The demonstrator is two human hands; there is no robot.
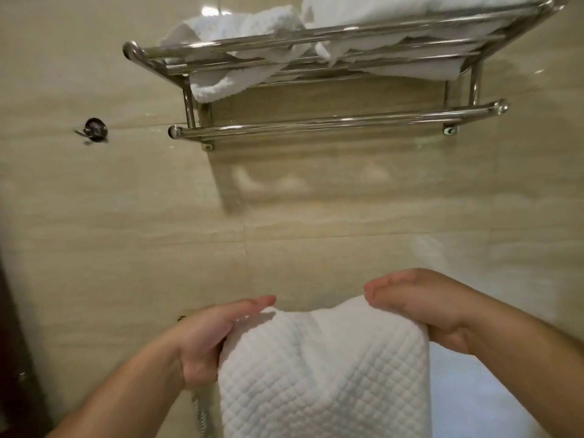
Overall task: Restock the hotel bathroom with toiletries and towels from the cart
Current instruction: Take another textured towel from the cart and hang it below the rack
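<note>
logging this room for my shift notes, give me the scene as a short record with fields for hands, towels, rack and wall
left hand: grips the towel's top left edge
right hand: grips the towel's top right edge
towel: white, quilted, hangs from both hands, below the rack
rack: chrome, fixed to the tiled wall
shelf towels: white, lying on the rack's top shelf, one end drooping through the bars
lower bar: chrome, under the shelf, above the held towel
hook: dark, on the wall left of the rack
</note>
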